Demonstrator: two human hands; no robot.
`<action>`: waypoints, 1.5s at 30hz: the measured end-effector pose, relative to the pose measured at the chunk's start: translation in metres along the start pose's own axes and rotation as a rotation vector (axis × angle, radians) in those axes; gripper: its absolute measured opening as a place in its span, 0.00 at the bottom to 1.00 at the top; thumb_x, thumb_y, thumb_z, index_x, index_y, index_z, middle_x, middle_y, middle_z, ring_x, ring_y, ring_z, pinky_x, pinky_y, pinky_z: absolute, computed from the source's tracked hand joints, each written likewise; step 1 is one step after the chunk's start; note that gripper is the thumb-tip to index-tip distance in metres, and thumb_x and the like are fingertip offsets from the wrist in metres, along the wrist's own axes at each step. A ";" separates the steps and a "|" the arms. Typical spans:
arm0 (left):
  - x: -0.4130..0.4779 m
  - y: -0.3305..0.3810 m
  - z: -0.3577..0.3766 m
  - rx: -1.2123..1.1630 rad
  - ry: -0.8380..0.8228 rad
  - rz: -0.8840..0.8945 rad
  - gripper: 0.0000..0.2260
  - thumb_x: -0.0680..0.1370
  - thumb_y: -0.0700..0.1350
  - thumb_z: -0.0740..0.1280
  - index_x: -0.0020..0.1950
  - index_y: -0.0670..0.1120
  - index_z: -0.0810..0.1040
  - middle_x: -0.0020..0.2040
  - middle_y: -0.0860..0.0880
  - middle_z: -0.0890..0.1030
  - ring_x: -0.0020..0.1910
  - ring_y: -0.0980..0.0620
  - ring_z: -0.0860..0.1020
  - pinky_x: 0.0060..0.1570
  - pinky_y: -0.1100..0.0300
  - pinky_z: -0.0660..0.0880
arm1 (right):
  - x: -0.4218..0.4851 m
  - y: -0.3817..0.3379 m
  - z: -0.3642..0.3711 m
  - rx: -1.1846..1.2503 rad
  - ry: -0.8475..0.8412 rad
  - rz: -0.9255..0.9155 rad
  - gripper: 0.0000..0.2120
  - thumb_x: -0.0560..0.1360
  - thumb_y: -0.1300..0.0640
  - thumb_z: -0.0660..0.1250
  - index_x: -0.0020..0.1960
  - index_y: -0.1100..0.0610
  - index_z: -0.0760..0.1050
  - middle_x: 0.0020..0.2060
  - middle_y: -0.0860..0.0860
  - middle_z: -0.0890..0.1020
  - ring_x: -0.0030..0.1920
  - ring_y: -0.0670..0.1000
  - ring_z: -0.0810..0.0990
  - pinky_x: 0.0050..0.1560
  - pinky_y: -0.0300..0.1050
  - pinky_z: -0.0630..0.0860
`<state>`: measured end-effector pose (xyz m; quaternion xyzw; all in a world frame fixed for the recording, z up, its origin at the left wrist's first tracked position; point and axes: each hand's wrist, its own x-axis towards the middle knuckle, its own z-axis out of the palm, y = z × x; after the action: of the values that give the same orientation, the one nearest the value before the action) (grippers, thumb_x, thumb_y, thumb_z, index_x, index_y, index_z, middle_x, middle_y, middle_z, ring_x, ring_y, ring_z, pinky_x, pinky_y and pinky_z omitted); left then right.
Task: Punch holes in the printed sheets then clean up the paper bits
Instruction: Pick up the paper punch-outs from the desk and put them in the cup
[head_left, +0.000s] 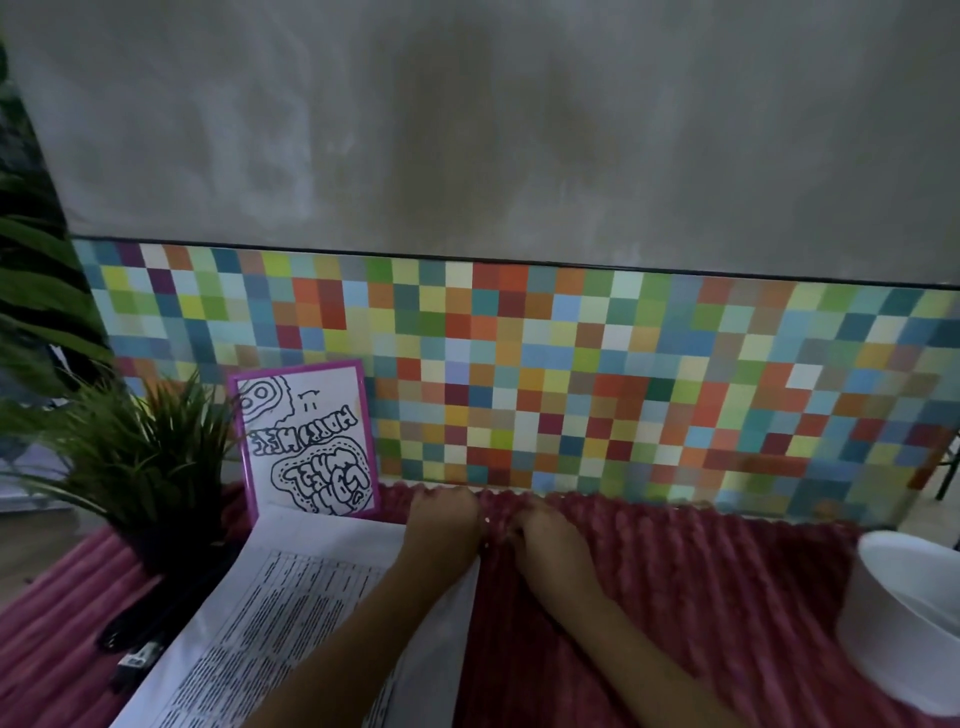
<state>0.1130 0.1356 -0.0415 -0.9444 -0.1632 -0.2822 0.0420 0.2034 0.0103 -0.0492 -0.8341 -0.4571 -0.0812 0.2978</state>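
Printed sheets (291, 613): a white stack with dense rows of small print. It lies near and left on the cloth, set at an angle, with its far right corner under the left hand.
Paper bits (485, 519): a couple of tiny pale specks on the cloth, in the gap between the two hands, just off the right edge of the sheets.
Left hand (441, 525): palm down over the far right corner of the sheets, forearm crossing the stack. Fingertips reach onto the cloth; the blur hides whether they pinch anything.
Right hand (545, 540): on the cloth just right of the specks, fingers bent towards them. The grip cannot be told.
Cloth (675, 597): dark red, ribbed, under everything.
Dark object (140, 639): near left, beside the left edge of the sheets, too dim to identify.
White bowl (883, 623): near right, well apart from the hands.
Framed drawing (309, 441): pink frame, leaning against the tiled panel, far left of the hands.
Potted plant (140, 467): left of the frame.
Tiled panel (623, 374): many-coloured squares, behind the cloth.
Wall (519, 130): grey, above the panel.
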 end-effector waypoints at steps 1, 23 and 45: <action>0.000 0.001 0.000 0.026 -0.011 0.005 0.13 0.70 0.46 0.67 0.26 0.46 0.75 0.24 0.48 0.74 0.23 0.48 0.73 0.28 0.58 0.72 | -0.002 -0.001 0.000 -0.024 0.029 -0.033 0.14 0.75 0.64 0.63 0.59 0.63 0.79 0.58 0.57 0.80 0.55 0.57 0.80 0.55 0.46 0.76; 0.082 0.277 -0.062 -0.795 -0.297 0.155 0.09 0.75 0.45 0.66 0.36 0.45 0.79 0.39 0.47 0.81 0.42 0.47 0.79 0.42 0.54 0.74 | -0.086 0.129 -0.315 -0.145 -0.043 0.504 0.08 0.74 0.63 0.70 0.42 0.69 0.82 0.38 0.61 0.83 0.34 0.49 0.75 0.30 0.35 0.66; 0.072 0.322 -0.069 -0.536 -0.184 0.203 0.08 0.76 0.44 0.66 0.48 0.46 0.85 0.50 0.47 0.82 0.54 0.44 0.76 0.62 0.43 0.65 | -0.098 0.132 -0.309 -0.265 -0.041 0.614 0.08 0.70 0.69 0.71 0.42 0.59 0.86 0.36 0.53 0.83 0.32 0.45 0.76 0.29 0.33 0.67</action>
<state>0.2409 -0.1594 0.0600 -0.9550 0.0091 -0.2226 -0.1957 0.2964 -0.2894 0.1051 -0.9658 -0.1756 -0.0297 0.1882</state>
